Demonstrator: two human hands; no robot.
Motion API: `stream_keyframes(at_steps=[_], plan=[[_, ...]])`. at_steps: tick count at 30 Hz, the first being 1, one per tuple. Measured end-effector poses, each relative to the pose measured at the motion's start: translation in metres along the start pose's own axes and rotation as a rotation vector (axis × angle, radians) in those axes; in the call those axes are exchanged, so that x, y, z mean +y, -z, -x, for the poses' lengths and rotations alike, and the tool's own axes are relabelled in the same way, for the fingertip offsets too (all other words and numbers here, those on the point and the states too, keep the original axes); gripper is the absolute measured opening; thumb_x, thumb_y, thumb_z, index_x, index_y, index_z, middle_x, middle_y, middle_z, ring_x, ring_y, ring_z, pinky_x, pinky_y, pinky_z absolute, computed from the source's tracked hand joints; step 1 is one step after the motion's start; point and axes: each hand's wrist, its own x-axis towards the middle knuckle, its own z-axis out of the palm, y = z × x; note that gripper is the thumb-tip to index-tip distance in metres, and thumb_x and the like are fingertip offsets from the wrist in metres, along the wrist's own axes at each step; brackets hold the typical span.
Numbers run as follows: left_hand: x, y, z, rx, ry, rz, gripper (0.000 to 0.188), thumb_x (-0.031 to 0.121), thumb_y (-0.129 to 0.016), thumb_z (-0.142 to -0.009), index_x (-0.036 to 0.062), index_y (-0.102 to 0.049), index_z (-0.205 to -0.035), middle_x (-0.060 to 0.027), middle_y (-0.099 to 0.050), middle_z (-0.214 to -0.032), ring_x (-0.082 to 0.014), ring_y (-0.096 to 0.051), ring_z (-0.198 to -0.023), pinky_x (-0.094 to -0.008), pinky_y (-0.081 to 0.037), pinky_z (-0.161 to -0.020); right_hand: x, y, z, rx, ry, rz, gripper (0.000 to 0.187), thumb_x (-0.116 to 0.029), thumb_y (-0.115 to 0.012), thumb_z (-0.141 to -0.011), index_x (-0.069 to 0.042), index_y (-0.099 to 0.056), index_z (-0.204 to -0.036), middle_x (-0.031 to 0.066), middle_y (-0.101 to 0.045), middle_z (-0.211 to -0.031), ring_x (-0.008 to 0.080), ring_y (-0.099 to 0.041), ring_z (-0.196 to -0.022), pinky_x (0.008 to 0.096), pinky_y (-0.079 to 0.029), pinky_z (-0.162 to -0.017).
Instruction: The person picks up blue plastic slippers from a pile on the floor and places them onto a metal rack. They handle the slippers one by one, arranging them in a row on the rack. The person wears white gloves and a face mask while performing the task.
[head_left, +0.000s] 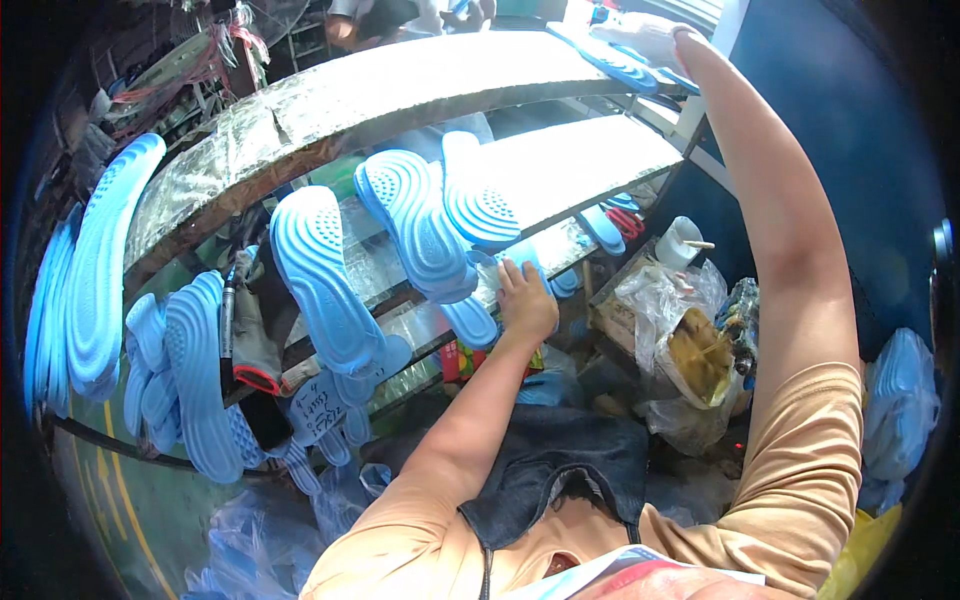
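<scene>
In the head view, I see the bare left hand (527,302) at the lower shelf, its fingers extended and slightly spread, laid against a blue insole (528,252); I can't tell whether the thumb grips it. The right hand (645,38), in a white glove, reaches to the far right end of the upper shelf (400,75), over blue insoles (612,62) lying there; glare keeps me from telling how far its fingers close.

A blue insole (534,255) lies beneath the left hand (527,305). Just left of that hand, ridged, dotted blue insoles (405,215) lie tilted; more blue insoles (603,58) lie by the gloved right hand (645,40).
</scene>
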Motion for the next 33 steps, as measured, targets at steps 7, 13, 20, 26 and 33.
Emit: stream_keyframes(at_steps=[7,13,20,26,33], plan=[[-0.018,-0.016,-0.007,0.07,-0.046,0.024,0.07,0.019,-0.062,-0.08,-0.0065,-0.033,-0.138,-0.0374,-0.021,-0.146,-0.0509,-0.023,-0.136,-0.057,-0.032,-0.107,-0.014,0.003,0.048,-0.042,0.012,0.205,0.076,-0.065,-0.054,-0.087,-0.008,-0.05,-0.137,0.0138,-0.049,-0.14,0.0267,-0.048,-0.125,0.0371,-0.032,-0.111],[-0.005,0.026,-0.014,-0.001,0.053,0.278,0.069,0.02,-0.061,-0.079,-0.0044,-0.036,-0.138,-0.0353,-0.042,-0.134,-0.048,-0.045,-0.123,-0.0548,-0.037,-0.103,0.016,0.001,0.079,0.256,0.111,0.225,0.065,-0.052,-0.052,-0.092,-0.003,-0.049,-0.136,0.0176,-0.053,-0.136,0.0315,-0.053,-0.121,0.0373,-0.042,-0.104],[0.034,0.109,0.036,-0.702,0.016,1.911,0.067,0.005,-0.052,-0.075,0.0015,-0.037,-0.14,-0.0231,-0.054,-0.126,-0.0369,-0.058,-0.115,-0.0427,-0.057,-0.084,0.058,0.017,0.217,0.206,0.188,0.121,0.059,-0.046,-0.058,-0.084,-0.003,-0.06,-0.124,0.0192,-0.06,-0.125,0.0332,-0.056,-0.117,0.0385,-0.043,-0.1],[0.145,0.123,0.113,-1.12,-0.107,2.098,0.079,-0.002,-0.053,-0.073,0.0047,-0.026,-0.147,-0.0281,-0.044,-0.134,-0.0445,-0.054,-0.119,-0.0497,-0.057,-0.086,0.136,0.026,0.304,0.121,0.016,0.264,0.063,-0.045,-0.058,-0.085,0.001,-0.056,-0.128,0.0204,-0.057,-0.13,0.0324,-0.054,-0.122,0.0368,-0.041,-0.104],[0.195,0.082,0.173,-1.398,0.177,2.075,0.069,-0.004,-0.047,-0.078,0.0017,-0.029,-0.145,-0.0281,-0.044,-0.134,-0.0422,-0.054,-0.118,-0.0499,-0.055,-0.09,0.154,0.014,0.349,-0.178,-0.142,0.211,0.063,-0.049,-0.055,-0.088,-0.005,-0.054,-0.133,0.0173,-0.054,-0.136,0.0315,-0.051,-0.125,0.0368,-0.039,-0.106]])
